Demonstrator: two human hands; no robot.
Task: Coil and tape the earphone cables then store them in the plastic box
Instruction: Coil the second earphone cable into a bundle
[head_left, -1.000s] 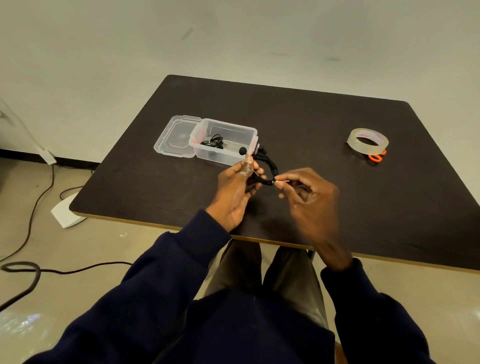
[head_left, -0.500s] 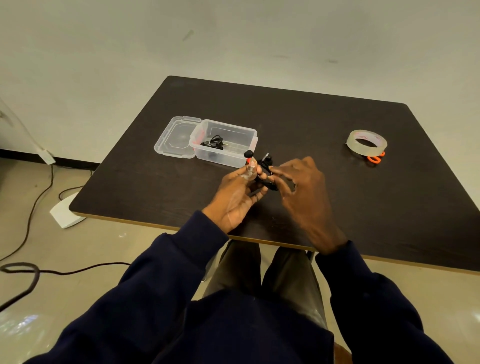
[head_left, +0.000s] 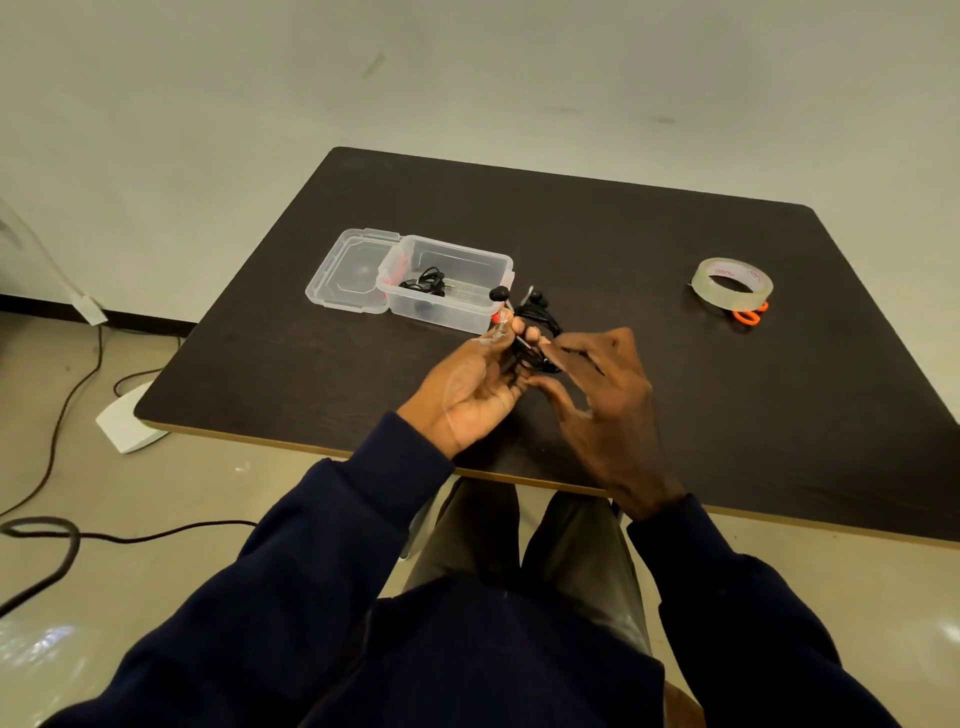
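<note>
Two black earphone cables: a coiled cable (head_left: 423, 281) lies in the single clear plastic box (head_left: 448, 314); left hand (head_left: 467, 387) and right hand (head_left: 605, 400) pinch the other cable (head_left: 540, 318).

Red lettering inside the tape roll (head_left: 730, 301) is too blurred to read.

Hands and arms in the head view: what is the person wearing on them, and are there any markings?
Both are bare: the left hand and the right hand show no gloves, rings or watch. Long dark navy fabric covers each arm to the wrist, the left sleeve and the right sleeve, both plain with no visible markings.
</note>
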